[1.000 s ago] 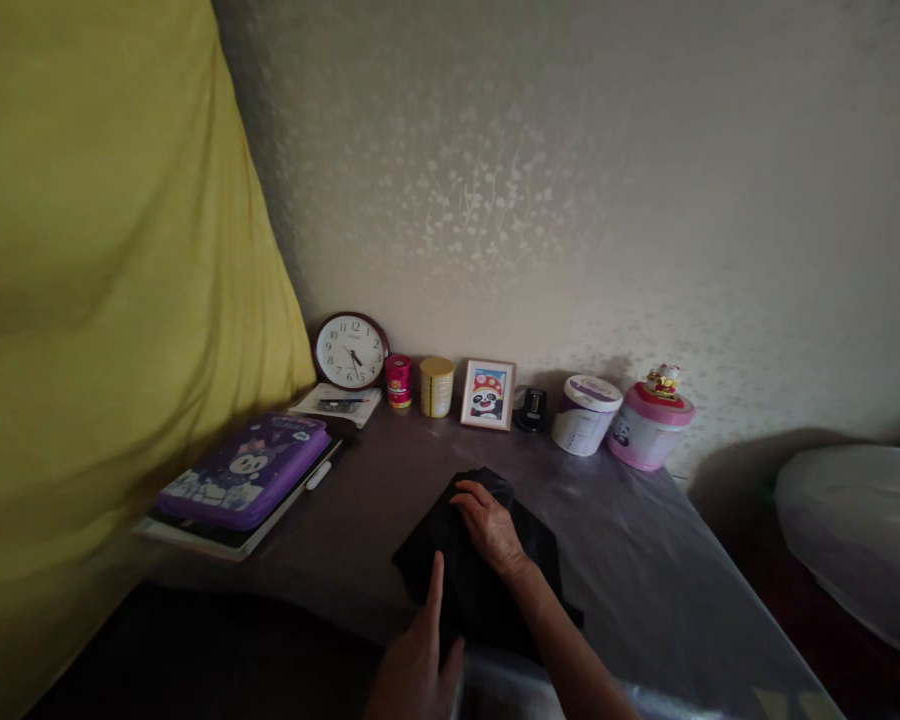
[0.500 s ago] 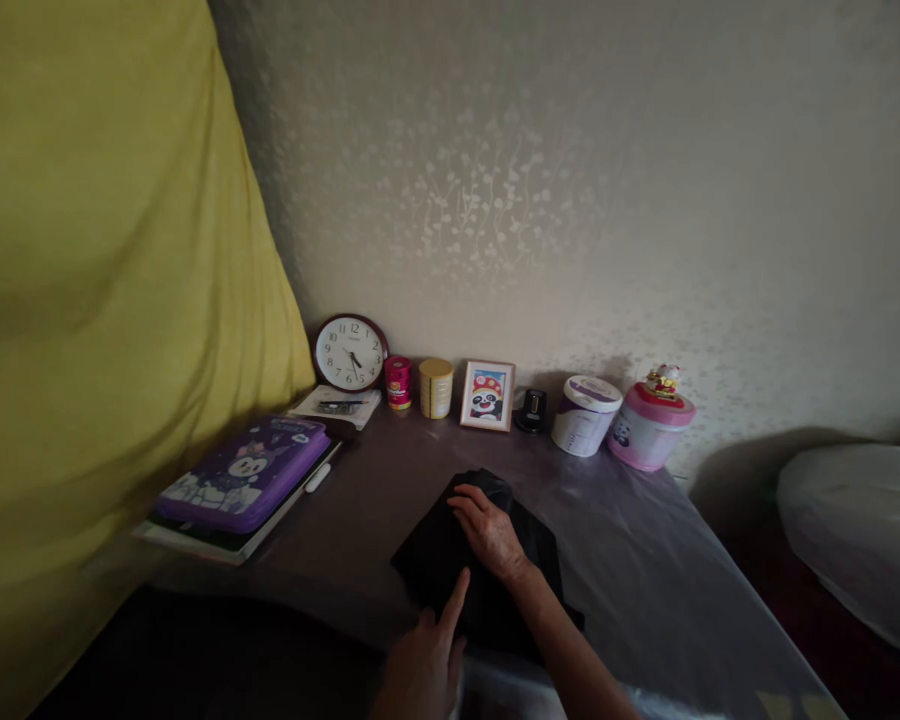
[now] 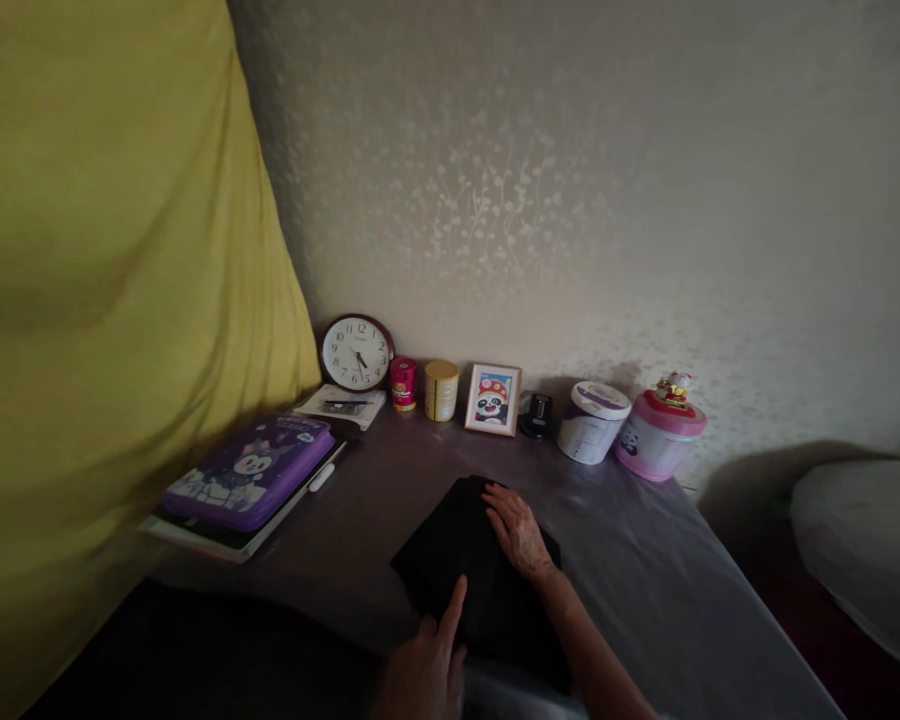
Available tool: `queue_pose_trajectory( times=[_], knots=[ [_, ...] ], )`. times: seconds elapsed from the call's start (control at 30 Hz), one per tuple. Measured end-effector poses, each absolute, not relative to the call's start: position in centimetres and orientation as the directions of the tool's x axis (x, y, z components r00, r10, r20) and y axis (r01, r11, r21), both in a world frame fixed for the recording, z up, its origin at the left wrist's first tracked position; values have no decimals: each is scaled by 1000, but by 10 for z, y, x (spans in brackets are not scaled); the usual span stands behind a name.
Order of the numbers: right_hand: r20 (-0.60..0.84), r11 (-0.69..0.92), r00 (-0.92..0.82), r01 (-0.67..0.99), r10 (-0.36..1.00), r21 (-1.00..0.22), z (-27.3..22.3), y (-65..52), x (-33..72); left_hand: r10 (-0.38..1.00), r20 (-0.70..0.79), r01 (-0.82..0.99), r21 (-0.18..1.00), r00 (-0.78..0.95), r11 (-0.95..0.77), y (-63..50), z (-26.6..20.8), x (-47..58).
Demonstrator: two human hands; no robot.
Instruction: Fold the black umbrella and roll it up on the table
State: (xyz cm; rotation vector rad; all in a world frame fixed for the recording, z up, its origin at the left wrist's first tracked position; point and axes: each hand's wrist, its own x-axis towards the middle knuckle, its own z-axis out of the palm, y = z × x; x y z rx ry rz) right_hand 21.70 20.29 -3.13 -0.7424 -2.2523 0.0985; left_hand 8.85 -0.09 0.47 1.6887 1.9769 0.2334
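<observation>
A folded black cloth [image 3: 450, 540] lies on the table in front of me, roughly many-sided in outline; what kind of garment or fabric it is, I cannot tell. Across its upper right part rests my right hand [image 3: 516, 528], open, with the fingers lying flat on the fabric. My left hand [image 3: 424, 670] is at the near left edge of the cloth. Its index finger is stretched out over the fabric and the thumb stands apart from it, while the other fingers are bent and partly hidden.
A purple pencil case [image 3: 251, 475] lies on books at the left, beside a yellow curtain [image 3: 120, 300]. Along the wall stand a clock [image 3: 358, 352], a pink can [image 3: 403, 385], a yellow can [image 3: 441, 392], a panda picture frame [image 3: 493, 400], a white-and-purple tub [image 3: 592, 425] and a pink tub [image 3: 658, 440].
My right hand has slid to the right over the cloth, and its fingers lie flatter. The cloth's upper part looks smoother. My left hand has hardly moved.
</observation>
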Motion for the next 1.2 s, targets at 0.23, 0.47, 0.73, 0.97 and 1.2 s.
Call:
queue_pose_trajectory(
  times=[0.23,0.47,0.73,0.97,1.2],
  knots=[
    [664,752,-431,577,611,-318,-18,209,216,961,-262,843,495,-86,211,-2,4,88],
    [537,891,-711,380,453,-249,-13,184,202,965,-249,842,502,-79,199,-1,2,87],
    [575,700,-450,626,684,-343,-13,229,216,960,-257,850,476,-108,223,-1,2,88],
    [570,629,-333,622,751,-467,-32,201,299,985,-140,851,502,-99,157,-4,-15,87],
    [489,585,-361,675,794,-451,-53,156,341,988,-115,851,504,-101,146,-1,-16,82]
  ],
)
